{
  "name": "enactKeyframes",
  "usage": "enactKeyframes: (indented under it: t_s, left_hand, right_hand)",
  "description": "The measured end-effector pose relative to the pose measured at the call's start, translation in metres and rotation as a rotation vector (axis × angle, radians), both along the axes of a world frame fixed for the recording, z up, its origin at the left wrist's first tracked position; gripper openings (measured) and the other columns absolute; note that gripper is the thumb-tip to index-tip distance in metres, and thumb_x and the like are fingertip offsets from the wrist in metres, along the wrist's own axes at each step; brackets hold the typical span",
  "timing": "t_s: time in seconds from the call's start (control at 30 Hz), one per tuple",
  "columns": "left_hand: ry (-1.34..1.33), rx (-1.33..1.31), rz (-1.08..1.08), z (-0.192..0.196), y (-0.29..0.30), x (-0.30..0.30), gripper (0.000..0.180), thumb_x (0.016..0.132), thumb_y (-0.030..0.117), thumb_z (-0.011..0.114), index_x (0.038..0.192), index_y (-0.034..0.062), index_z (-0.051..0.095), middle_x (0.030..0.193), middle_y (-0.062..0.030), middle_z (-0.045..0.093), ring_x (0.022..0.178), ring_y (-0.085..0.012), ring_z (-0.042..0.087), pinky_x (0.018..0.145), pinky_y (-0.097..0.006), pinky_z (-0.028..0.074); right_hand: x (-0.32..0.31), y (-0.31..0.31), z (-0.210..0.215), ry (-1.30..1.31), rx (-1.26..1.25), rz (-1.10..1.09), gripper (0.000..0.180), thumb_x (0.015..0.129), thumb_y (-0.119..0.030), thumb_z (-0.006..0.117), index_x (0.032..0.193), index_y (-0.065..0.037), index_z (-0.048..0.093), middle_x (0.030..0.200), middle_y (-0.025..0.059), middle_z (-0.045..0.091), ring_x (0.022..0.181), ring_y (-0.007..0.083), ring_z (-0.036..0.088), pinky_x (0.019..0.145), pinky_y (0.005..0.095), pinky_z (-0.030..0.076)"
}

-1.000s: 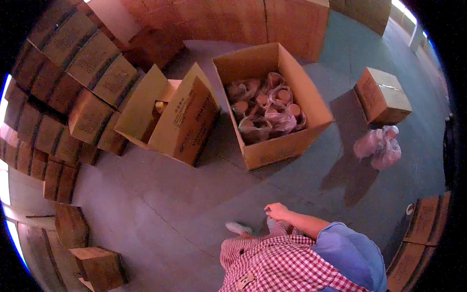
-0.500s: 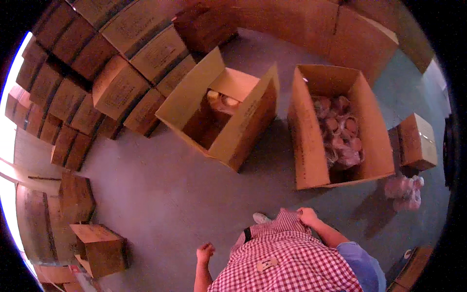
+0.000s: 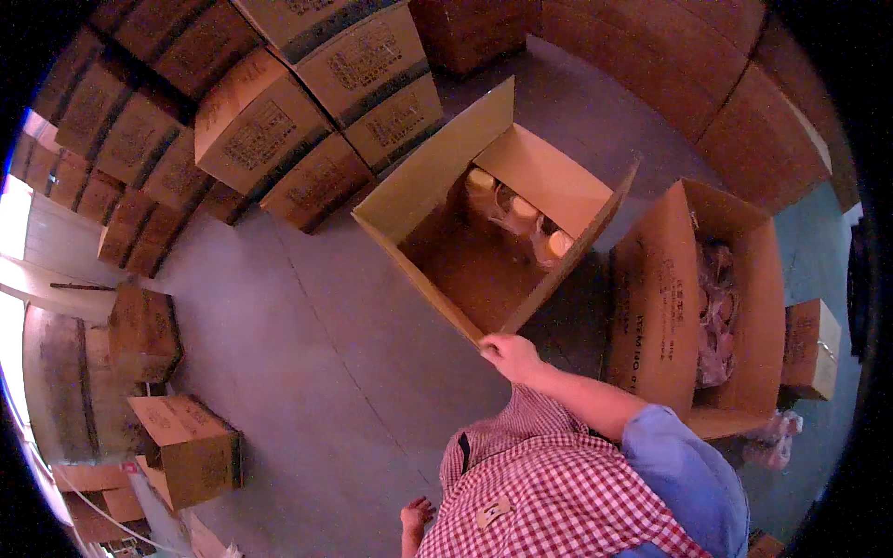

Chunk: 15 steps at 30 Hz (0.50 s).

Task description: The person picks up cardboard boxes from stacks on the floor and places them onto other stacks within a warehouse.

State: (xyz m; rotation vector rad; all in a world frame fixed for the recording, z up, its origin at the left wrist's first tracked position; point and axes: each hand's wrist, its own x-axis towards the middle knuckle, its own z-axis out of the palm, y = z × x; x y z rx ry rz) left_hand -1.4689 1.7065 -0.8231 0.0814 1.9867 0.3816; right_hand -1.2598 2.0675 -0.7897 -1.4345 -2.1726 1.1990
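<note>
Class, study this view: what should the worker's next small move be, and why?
Probably raise the left hand to the left edge of the open carton holding yellow-topped items, so two hands could steady it: the right hand is at the carton's near corner, while the left hangs low beside the checked apron.

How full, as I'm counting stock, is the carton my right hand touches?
Partly full: the carton has items with yellowish tops along its far side, while its nearer floor shows bare cardboard.
</note>
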Motion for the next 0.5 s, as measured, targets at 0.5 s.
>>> enactKeyframes:
  t_s: [0.5]
  left_hand:
    - [-0.243, 0.235, 0.208, -0.058, -0.005, -0.299, 0.034, 0.076, 0.018, 0.054, 0.106, 0.0025, 0.053, 0.082, -0.0079, 0.062, 0.076, -0.0162, 0.059, 0.062, -0.031, 0.047]
  right_hand:
    - [-0.121, 0.035, -0.071, -0.651, 0.116, 0.06, 0.014, 0.062, -0.015, 0.057, 0.068, -0.003, 0.061, 0.073, 0.0149, 0.061, 0.073, 0.0286, 0.059, 0.062, 0.0378, 0.048]
